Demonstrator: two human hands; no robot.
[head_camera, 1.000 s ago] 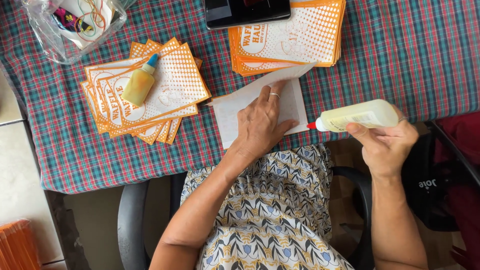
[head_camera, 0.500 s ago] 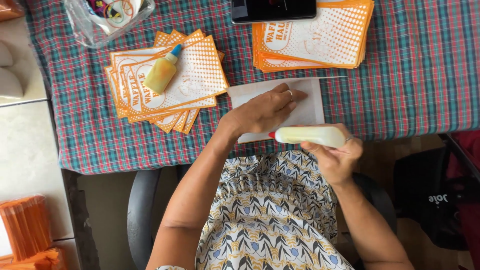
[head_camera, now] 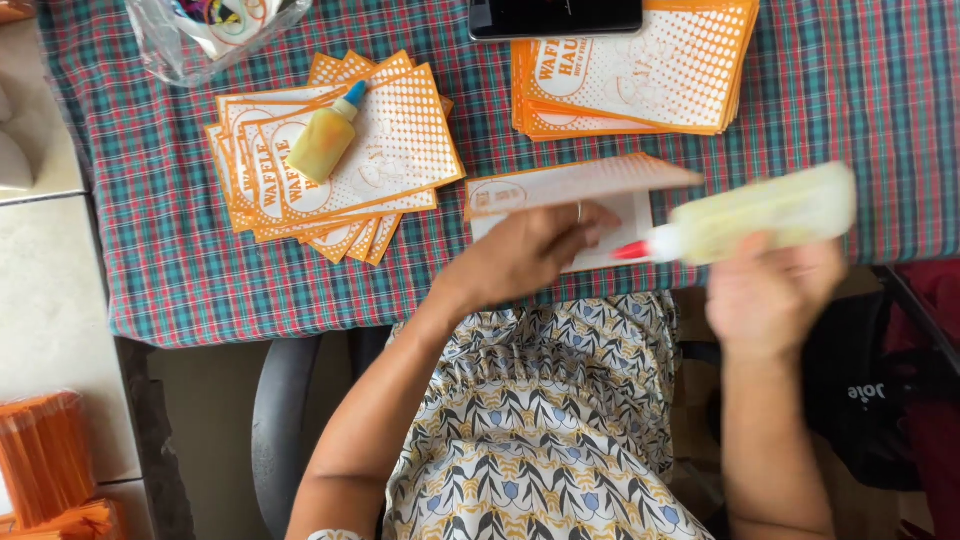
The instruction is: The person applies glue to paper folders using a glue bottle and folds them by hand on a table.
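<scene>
the right hand [head_camera: 770, 295] is gripping a glue bottle [head_camera: 760, 213], its red tip over a paper bag [head_camera: 575, 195] that the left hand [head_camera: 530, 250] is pinching and lifting at the near edge of the plaid-clothed surface [head_camera: 150, 250]. bag stacks [head_camera: 330, 160] are lying behind, a pale counter [head_camera: 45, 300] sitting left.

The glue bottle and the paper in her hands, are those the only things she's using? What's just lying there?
In use:
- left hand lifting the flap of the paper bag
- right hand holding the big glue bottle

Lying about:
- small glue bottle on the fanned stack of bags
- neat stack of bags
- phone
- plastic bag of bits
- checked tablecloth
</scene>
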